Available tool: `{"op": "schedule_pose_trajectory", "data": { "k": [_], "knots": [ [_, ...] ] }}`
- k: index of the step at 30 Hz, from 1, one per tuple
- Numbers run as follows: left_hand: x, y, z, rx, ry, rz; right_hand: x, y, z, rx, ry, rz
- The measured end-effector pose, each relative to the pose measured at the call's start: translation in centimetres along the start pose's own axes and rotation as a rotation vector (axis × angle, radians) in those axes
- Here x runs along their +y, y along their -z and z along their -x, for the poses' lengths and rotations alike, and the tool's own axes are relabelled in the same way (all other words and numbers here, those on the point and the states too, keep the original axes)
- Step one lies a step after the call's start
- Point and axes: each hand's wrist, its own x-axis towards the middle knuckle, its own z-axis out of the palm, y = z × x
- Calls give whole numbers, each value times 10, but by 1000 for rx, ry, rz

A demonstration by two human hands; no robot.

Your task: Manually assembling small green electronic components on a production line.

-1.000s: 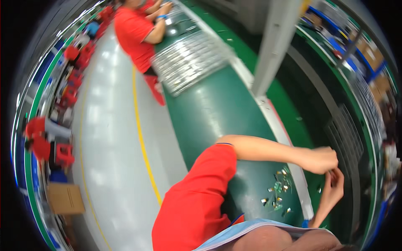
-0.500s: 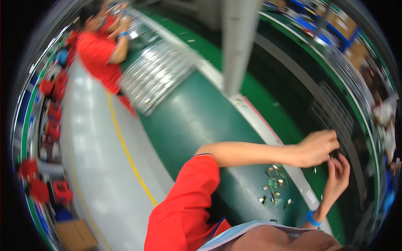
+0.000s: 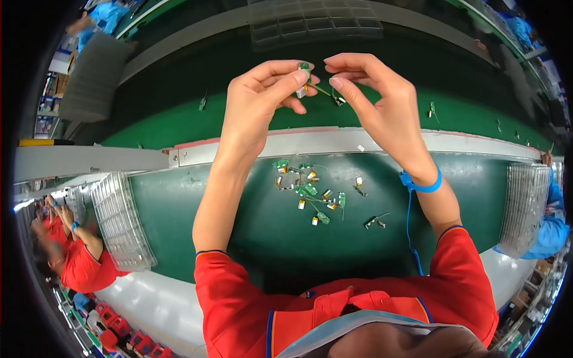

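My left hand (image 3: 253,98) pinches a small green circuit board (image 3: 304,67) between thumb and fingers, above the green conveyor belt (image 3: 161,116). A silvery-white battery and a thin wire show beside that board. To its right, my right hand (image 3: 388,98) is open, thumb and fingers curved apart. Between the hands is a small dark-and-white part (image 3: 338,99); I cannot tell whether it hangs from the wire or lies on the belt. Several circuit boards (image 3: 307,190) with wires and small batteries lie scattered on the green table (image 3: 179,209) below my hands.
A pale rail (image 3: 268,145) separates table and belt. Stacked clear trays stand at the left (image 3: 122,221) and right (image 3: 520,209). A blue wrist strap (image 3: 427,184) trails its cord from my right wrist. A person in red (image 3: 89,262) works at the left.
My view has swung round from the left to face the belt. My hands now show apart; earlier they were close together at the right. The board is now visible in my left hand.
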Motion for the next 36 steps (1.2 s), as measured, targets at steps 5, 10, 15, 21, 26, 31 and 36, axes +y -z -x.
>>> {"op": "schedule_pose_trajectory", "data": {
  "k": [5,10,15,21,26,31,36],
  "knots": [
    [-4,-1,9,-22,32,-2,2,2,-2,23,206,139],
    [4,-2,16,-78,66,70,-10,6,-1,81,414,228],
    [7,-7,23,-51,60,140,-25,-1,12,72,485,241],
    [3,-16,24,-17,-105,69,-17,-7,11,118,467,312],
    [10,-10,24,-40,43,260,-14,-1,6,172,569,369],
    [11,-8,23,-100,71,229,-10,1,-1,167,684,306],
    [10,-4,29,-64,-56,-41,-25,7,6,67,371,150]
  ]
}}
